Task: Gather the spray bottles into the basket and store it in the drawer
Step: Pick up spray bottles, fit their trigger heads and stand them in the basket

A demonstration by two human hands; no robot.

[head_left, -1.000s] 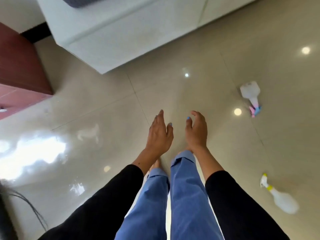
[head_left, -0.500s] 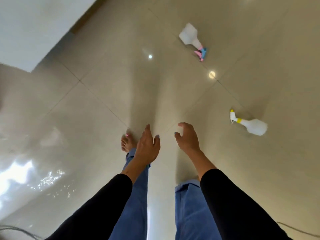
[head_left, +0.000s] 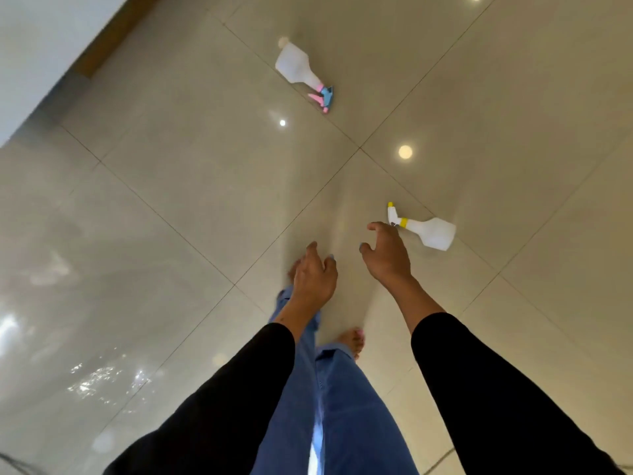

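Both hands are empty: the right hand (head_left: 385, 255) hangs with fingers spread and curled loosely, the left hand (head_left: 313, 277) relaxed and unclenched, hiding most of one bare foot. Just beyond the right fingertips, apart from them, a white spray bottle with a yellow collar (head_left: 430, 230) lies on its side on the glossy tiled floor (head_left: 191, 173). A second white bottle with a pink-and-blue trigger (head_left: 301, 72) lies farther off, its head details blurred.

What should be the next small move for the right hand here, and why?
Probably reach the open right hand a little further and close it around the neck of the yellow-capped spray bottle. That bottle lies on its side on the floor, just beyond the fingertips, while the pink-and-blue bottle lies much farther away. No basket is in view.
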